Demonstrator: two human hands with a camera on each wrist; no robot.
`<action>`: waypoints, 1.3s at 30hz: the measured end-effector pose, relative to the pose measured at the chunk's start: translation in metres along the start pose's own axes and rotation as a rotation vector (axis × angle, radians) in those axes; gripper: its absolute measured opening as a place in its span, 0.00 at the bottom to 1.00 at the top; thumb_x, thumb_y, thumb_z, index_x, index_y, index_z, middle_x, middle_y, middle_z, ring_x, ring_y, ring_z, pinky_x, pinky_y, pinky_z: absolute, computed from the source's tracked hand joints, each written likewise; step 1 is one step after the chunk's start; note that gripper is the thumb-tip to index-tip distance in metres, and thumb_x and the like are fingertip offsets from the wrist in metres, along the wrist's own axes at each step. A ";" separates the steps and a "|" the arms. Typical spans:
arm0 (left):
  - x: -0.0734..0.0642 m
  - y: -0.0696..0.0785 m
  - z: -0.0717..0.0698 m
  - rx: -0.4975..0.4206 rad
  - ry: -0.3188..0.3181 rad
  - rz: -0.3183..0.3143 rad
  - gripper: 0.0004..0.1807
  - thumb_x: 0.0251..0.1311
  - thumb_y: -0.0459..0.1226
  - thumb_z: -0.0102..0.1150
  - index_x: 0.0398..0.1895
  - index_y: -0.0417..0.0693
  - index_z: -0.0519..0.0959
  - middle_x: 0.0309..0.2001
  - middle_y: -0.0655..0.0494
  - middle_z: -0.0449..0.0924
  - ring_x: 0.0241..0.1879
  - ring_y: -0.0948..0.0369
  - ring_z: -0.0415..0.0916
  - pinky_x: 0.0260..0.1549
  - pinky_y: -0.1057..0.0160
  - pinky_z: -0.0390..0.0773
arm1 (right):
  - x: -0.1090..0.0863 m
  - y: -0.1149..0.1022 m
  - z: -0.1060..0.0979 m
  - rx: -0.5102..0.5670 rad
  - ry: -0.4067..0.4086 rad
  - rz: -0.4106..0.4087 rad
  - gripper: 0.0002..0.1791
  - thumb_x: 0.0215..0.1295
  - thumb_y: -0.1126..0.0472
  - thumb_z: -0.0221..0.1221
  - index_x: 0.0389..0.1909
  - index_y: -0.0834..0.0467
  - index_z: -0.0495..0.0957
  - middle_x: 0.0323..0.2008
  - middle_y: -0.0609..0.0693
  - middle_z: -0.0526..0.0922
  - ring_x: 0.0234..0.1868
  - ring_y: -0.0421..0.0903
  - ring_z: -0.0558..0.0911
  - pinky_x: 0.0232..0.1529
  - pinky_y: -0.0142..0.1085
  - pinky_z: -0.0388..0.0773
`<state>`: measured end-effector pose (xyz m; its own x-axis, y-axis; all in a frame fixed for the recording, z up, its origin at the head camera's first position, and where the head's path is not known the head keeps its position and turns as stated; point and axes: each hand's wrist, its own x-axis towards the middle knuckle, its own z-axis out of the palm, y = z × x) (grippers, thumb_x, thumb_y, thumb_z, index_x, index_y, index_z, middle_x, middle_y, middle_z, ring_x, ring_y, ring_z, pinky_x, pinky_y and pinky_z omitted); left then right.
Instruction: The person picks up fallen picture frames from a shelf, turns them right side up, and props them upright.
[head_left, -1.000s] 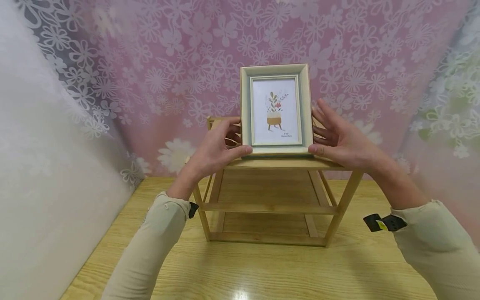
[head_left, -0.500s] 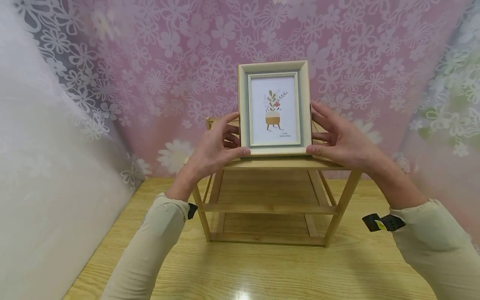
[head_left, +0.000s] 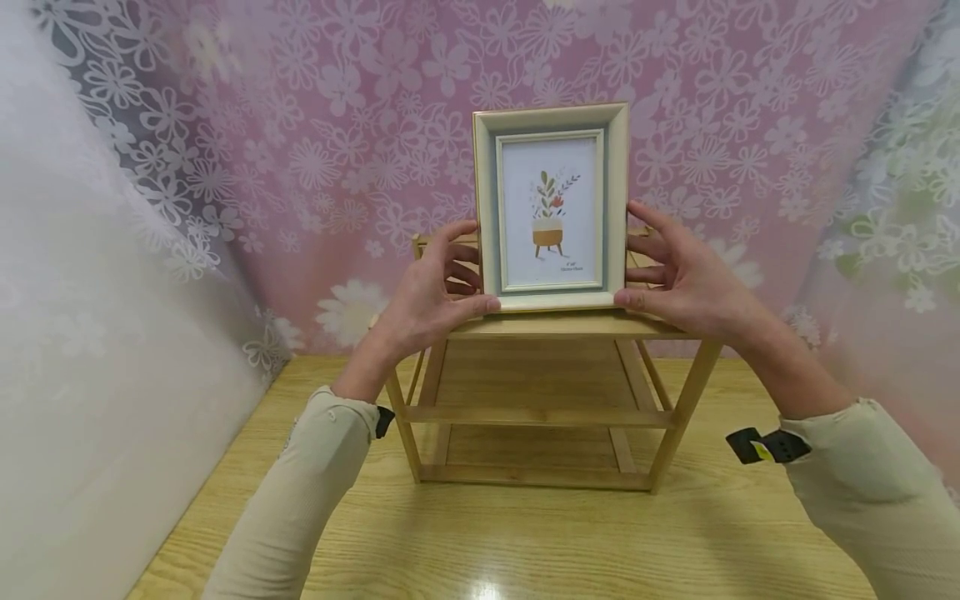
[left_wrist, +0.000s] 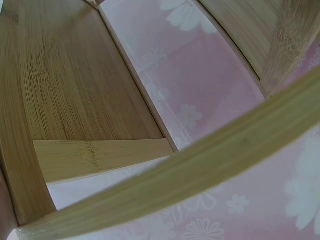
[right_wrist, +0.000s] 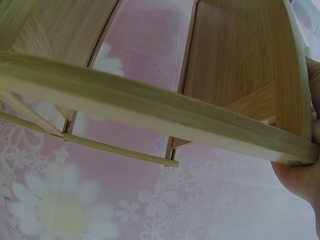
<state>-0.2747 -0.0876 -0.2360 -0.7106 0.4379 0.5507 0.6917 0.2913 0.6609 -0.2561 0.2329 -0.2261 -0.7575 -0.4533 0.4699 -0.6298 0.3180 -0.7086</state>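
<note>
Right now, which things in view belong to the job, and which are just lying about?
Likely the job:
Cream-and-blue rectangular picture frame, held
Tiered pale-wood shelf, at its lower edge

Just around it:
Pink flower-patterned backdrop
Yellowish wood-grain surface under the shelf
Black wrist strap

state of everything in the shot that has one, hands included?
picture frame: roughly upright, picture toward the head camera; can't tell if it rests on the rack
left hand: holding the picture frame's left side, thumb at the lower corner
right hand: holding its right side, thumb low
rack: standing on the wood-grain surface
sleeves: cuffs back from the hands
</note>
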 end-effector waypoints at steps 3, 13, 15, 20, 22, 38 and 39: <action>0.000 -0.001 0.001 -0.001 0.004 0.013 0.49 0.50 0.28 0.74 0.72 0.45 0.55 0.52 0.43 0.77 0.44 0.54 0.80 0.46 0.61 0.83 | 0.000 0.001 0.001 -0.011 0.009 -0.008 0.55 0.59 0.78 0.63 0.80 0.48 0.44 0.66 0.73 0.66 0.55 0.37 0.81 0.48 0.29 0.81; -0.001 -0.002 0.001 0.026 0.006 0.074 0.49 0.52 0.25 0.72 0.73 0.48 0.52 0.51 0.43 0.75 0.43 0.53 0.80 0.46 0.58 0.83 | 0.001 -0.002 0.007 -0.159 0.070 -0.006 0.61 0.56 0.78 0.66 0.79 0.40 0.38 0.51 0.67 0.77 0.46 0.34 0.83 0.46 0.24 0.80; -0.001 -0.002 0.001 0.022 0.002 0.080 0.49 0.52 0.25 0.71 0.73 0.48 0.51 0.51 0.43 0.75 0.43 0.53 0.80 0.46 0.58 0.83 | 0.000 -0.002 0.008 -0.164 0.074 -0.007 0.62 0.56 0.78 0.66 0.78 0.39 0.38 0.52 0.68 0.77 0.46 0.34 0.82 0.45 0.24 0.80; 0.000 -0.003 0.001 0.025 -0.004 0.088 0.48 0.54 0.24 0.69 0.72 0.48 0.49 0.51 0.42 0.74 0.44 0.52 0.79 0.47 0.58 0.83 | -0.001 -0.002 0.009 -0.167 0.087 -0.043 0.61 0.55 0.78 0.66 0.78 0.41 0.38 0.49 0.70 0.78 0.44 0.31 0.82 0.45 0.23 0.79; 0.000 -0.003 0.001 0.036 0.002 0.092 0.48 0.54 0.24 0.69 0.71 0.47 0.49 0.52 0.42 0.73 0.44 0.52 0.79 0.46 0.58 0.83 | -0.002 -0.001 0.009 -0.176 0.096 -0.077 0.60 0.55 0.78 0.66 0.78 0.44 0.39 0.47 0.69 0.79 0.43 0.31 0.82 0.45 0.23 0.79; -0.002 -0.004 0.001 -0.010 0.011 0.162 0.42 0.56 0.23 0.66 0.66 0.47 0.51 0.48 0.42 0.74 0.44 0.53 0.79 0.41 0.57 0.85 | 0.000 -0.006 0.010 -0.243 0.112 -0.057 0.55 0.58 0.76 0.65 0.78 0.45 0.44 0.50 0.66 0.82 0.46 0.43 0.86 0.44 0.25 0.80; -0.002 -0.004 0.001 -0.017 0.012 0.175 0.41 0.56 0.23 0.65 0.66 0.47 0.51 0.48 0.43 0.74 0.44 0.53 0.79 0.41 0.57 0.85 | 0.001 -0.007 0.010 -0.250 0.112 -0.047 0.54 0.58 0.75 0.65 0.78 0.45 0.46 0.51 0.65 0.81 0.47 0.47 0.85 0.45 0.26 0.81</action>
<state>-0.2765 -0.0890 -0.2402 -0.5815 0.4706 0.6636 0.8024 0.1972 0.5632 -0.2508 0.2223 -0.2263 -0.7317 -0.3822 0.5644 -0.6773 0.5008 -0.5389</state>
